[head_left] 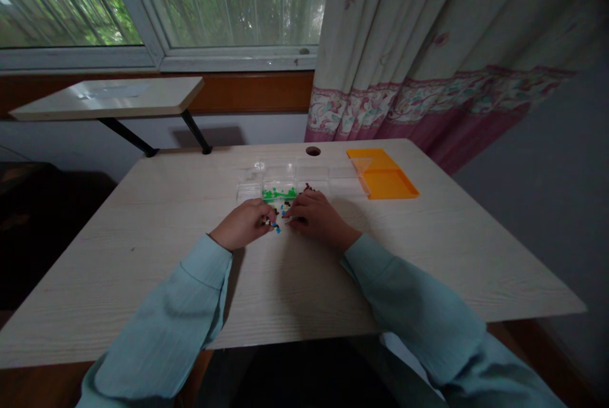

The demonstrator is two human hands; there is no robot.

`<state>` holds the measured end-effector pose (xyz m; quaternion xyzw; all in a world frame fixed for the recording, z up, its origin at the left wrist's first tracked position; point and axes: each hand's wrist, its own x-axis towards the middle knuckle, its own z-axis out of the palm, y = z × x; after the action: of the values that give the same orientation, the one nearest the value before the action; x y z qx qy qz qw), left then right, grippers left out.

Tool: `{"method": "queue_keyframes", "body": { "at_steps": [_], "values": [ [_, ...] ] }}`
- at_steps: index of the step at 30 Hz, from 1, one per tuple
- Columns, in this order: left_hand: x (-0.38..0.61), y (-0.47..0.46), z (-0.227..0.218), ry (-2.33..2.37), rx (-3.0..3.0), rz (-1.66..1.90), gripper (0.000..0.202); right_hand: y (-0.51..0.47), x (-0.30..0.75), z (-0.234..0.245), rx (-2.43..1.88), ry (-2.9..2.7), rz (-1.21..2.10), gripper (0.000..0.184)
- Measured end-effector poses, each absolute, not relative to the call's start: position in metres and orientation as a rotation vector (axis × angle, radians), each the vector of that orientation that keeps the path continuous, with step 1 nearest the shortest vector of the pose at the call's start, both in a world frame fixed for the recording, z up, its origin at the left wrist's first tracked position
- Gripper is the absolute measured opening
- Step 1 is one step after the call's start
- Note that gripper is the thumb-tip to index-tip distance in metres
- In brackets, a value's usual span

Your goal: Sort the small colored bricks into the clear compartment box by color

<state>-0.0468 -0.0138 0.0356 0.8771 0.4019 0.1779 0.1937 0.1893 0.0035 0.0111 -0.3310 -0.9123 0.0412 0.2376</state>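
Note:
My left hand [246,224] is closed in a pinch around a small piece with blue, white and dark brown parts [275,226], low over the table. Just to its right, my right hand [316,216] has its fingers pressed together. A thin pale sliver shows at those fingertips, too small to name. Between the hands lie several tiny blue, yellowish and brown bits [286,206]. Beyond my fingers stands a clear plastic compartment box [311,171]. Small green pieces [279,194] fill part of one compartment, and dark brown pieces [309,187] show behind my right hand.
An orange plastic tray [392,184] lies right of the clear box, which overlaps its left side. The pale wooden table [419,249] has a round cable hole [313,151] near its back edge. A raised shelf [114,98] on black legs stands back left. Curtains [375,65] hang behind.

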Motion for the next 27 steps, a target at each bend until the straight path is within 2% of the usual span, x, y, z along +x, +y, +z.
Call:
{"method": "queue_keyframes", "body": {
  "at_steps": [10, 19, 27],
  "values": [
    [-0.0531, -0.0129, 0.0411, 1.081, 2.418, 0.537, 0.016, 0.0035, 0.1901, 0.0126, -0.958, -2.508, 0.093, 0.015],
    [-0.0481, -0.0134, 0.0352, 1.048, 2.470, 0.478, 0.012, 0.0025, 0.1860, 0.0135, -0.981, -2.523, 0.043, 0.013],
    [-0.0481, -0.0135, 0.0354, 1.030, 2.471, 0.490, 0.010, 0.0017, 0.1825, 0.0103, -0.813, -2.533, 0.124, 0.012]
  ]
}}
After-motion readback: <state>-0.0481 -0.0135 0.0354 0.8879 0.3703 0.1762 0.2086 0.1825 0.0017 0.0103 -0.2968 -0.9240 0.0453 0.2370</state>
